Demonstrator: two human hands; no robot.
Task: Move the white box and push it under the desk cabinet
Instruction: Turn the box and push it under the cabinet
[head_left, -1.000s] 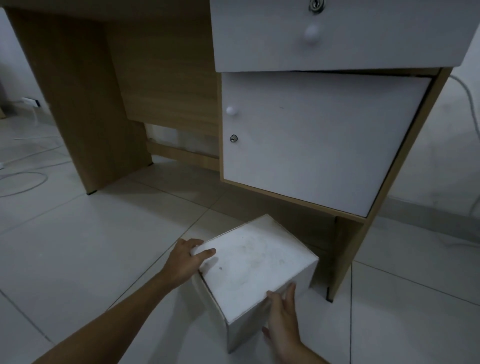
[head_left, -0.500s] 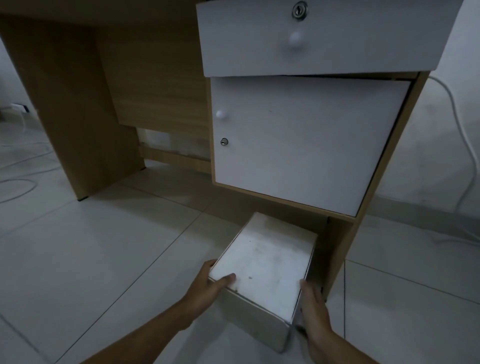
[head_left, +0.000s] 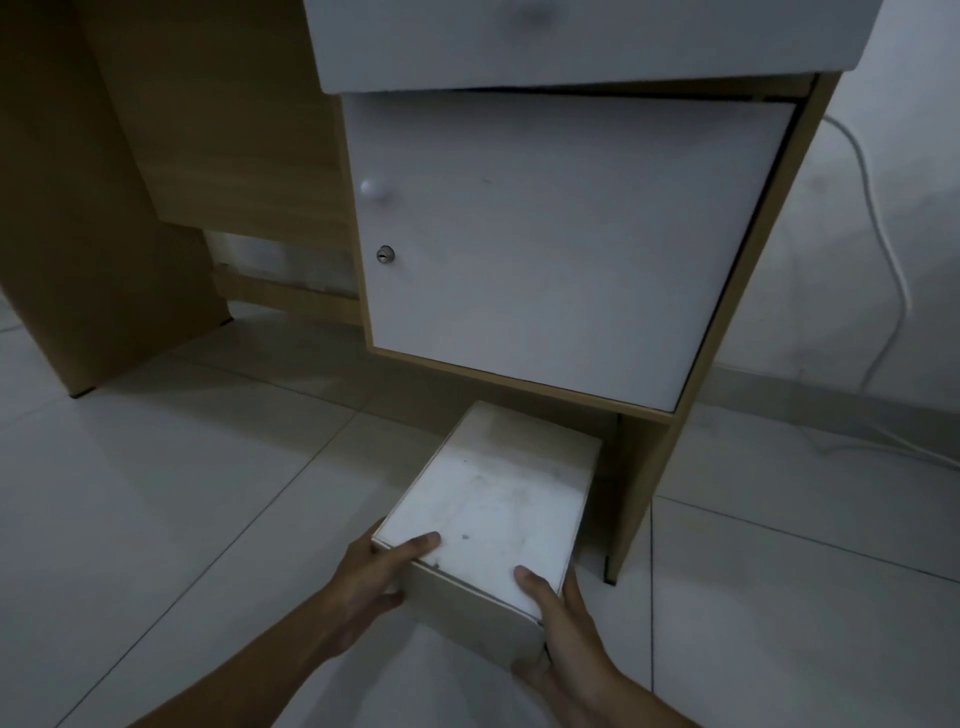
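The white box (head_left: 493, 499) sits on the tiled floor, square to the desk, its far end just below the bottom edge of the desk cabinet (head_left: 550, 249). My left hand (head_left: 371, 582) grips the box's near left corner, thumb on top. My right hand (head_left: 566, 618) holds the near right corner, thumb on the lid and fingers down the side. The cabinet has a white door with a round knob and a keyhole, and a dark gap beneath it.
A wooden side panel (head_left: 639, 483) of the desk stands close to the right of the box. A white drawer (head_left: 571, 41) juts out above the door. White cables (head_left: 883, 244) run along the wall and floor at right. The desk's left leg (head_left: 78, 234) stands at left.
The box has turned from an angle to square with the cabinet and slid forward toward the gap. Both hands shifted back to its near corners.
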